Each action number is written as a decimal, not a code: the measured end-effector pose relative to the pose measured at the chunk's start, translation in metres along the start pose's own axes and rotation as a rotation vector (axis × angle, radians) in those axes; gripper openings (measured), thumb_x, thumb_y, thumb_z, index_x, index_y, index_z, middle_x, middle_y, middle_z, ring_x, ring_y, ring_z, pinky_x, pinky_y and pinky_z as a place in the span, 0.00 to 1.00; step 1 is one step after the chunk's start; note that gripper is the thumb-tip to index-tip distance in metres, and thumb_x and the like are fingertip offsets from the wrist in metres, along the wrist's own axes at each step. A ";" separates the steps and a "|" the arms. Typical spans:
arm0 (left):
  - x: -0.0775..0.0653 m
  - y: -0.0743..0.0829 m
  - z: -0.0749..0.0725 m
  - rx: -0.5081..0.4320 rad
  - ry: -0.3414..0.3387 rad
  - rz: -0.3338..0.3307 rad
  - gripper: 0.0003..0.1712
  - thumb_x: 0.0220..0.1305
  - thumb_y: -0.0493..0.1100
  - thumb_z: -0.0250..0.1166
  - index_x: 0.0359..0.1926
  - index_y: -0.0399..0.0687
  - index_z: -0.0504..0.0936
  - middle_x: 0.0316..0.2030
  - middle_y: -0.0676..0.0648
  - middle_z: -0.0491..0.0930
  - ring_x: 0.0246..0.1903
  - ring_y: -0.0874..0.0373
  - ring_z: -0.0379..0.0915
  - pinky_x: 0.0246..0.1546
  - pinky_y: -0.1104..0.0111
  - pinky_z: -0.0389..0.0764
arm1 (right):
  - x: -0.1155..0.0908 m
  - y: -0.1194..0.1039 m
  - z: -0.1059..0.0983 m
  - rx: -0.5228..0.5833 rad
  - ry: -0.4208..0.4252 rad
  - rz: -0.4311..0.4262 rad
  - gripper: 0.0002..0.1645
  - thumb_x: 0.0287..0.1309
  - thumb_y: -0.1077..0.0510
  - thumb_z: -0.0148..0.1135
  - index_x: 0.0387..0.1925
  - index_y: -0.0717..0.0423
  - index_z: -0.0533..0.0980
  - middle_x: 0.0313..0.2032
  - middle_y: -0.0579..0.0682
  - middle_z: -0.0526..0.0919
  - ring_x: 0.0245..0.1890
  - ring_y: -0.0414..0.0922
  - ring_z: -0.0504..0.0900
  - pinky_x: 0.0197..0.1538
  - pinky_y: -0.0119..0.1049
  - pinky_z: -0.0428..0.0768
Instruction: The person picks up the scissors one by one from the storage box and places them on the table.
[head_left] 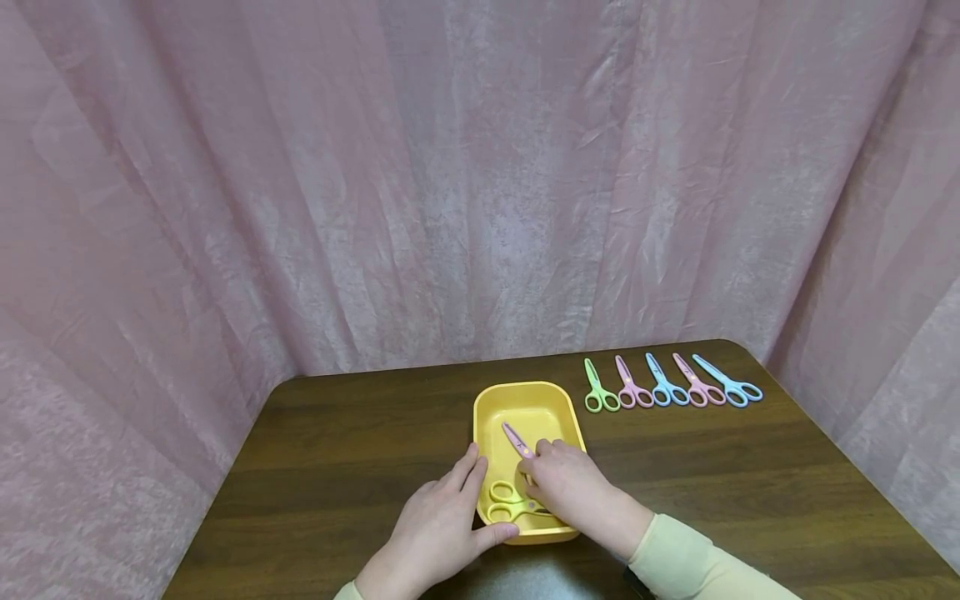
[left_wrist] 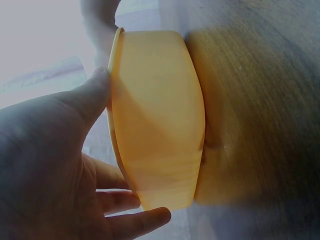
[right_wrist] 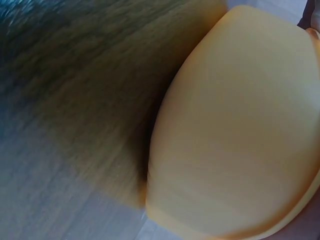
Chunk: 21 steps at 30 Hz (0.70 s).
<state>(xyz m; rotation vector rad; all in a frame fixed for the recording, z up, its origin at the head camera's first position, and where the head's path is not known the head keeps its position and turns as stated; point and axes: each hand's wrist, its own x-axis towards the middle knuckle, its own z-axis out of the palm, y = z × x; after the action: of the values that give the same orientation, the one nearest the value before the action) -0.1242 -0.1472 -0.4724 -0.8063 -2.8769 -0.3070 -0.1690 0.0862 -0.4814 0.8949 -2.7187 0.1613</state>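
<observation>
A yellow plastic tray (head_left: 523, 386) stands on the table near its front edge. My left hand (head_left: 441, 521) rests on its near left corner, fingers fairly straight along the left rim and thumb on the front rim. In the left wrist view, that hand's thumb (left_wrist: 92, 95) touches the rim above the tray's side wall (left_wrist: 157, 115). Inside the tray my right hand (head_left: 573, 483) pinches pink scissors (head_left: 517, 440) by the handle end, blades pointing away to the far left. Yellow scissors (head_left: 519, 506) lie in the near part, loops to the left, partly hidden by my right hand.
At the back right of the dark wooden table (head_left: 352, 450), several scissors lie in a row: green scissors (head_left: 596, 388), then pink and blue ones, ending with blue scissors (head_left: 723, 379) near the right edge. Pink curtains (head_left: 480, 183) hang behind and on both sides.
</observation>
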 end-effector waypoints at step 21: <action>0.000 0.000 -0.001 0.000 0.000 -0.001 0.60 0.69 0.83 0.60 0.79 0.36 0.74 0.80 0.37 0.68 0.70 0.44 0.78 0.58 0.49 0.85 | -0.013 0.004 -0.019 0.010 0.193 -0.065 0.13 0.52 0.54 0.85 0.37 0.45 0.86 0.33 0.47 0.81 0.30 0.46 0.77 0.31 0.39 0.77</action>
<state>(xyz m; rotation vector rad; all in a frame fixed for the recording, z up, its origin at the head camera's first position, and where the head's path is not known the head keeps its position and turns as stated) -0.1239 -0.1476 -0.4720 -0.8055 -2.8773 -0.3065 -0.1573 0.1003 -0.4670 0.9193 -2.5104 0.2348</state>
